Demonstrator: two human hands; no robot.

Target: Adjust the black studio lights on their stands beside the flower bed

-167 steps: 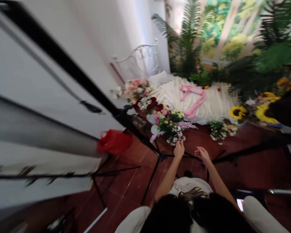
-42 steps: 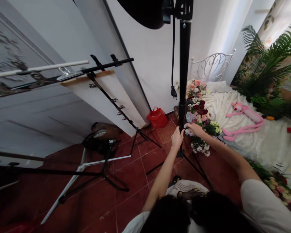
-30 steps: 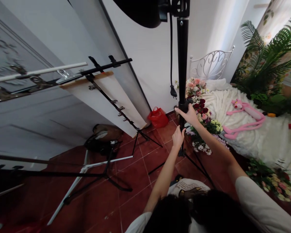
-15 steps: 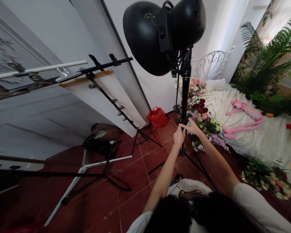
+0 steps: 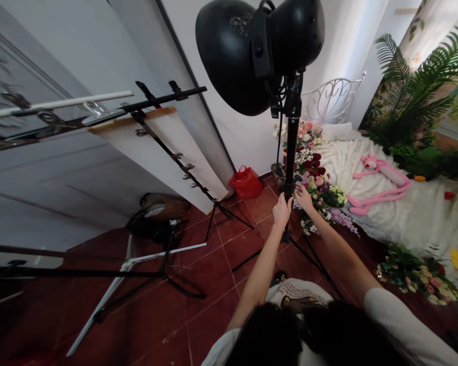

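A black studio light [image 5: 229, 56] with a broad round hood sits on top of an upright black light stand [image 5: 292, 147]. My left hand [image 5: 282, 211] is wrapped round the stand's pole, just below its collar. On the pole's right side, my right hand [image 5: 303, 198] has its bent fingers at the small dark knob [image 5: 298, 179] of the collar. Exactly how the fingertips meet the knob is hard to see. A cable [image 5: 279, 140] hangs beside the pole. The stand's spread legs [image 5: 316, 254] rest on red floor tiles.
Left of me, a white backdrop board [image 5: 175, 152] is clipped to a black stand. A white-legged stand [image 5: 127, 264] spreads over the floor. Behind is a red bag [image 5: 246, 182]. Artificial flowers [image 5: 316, 178] border a bed [image 5: 423, 223] with a pink plush toy [image 5: 389, 175].
My right hand has drawn slightly right, away from my left hand, and its thumb no longer crosses the pole. My left hand stays on the stand. The view has shifted a little.
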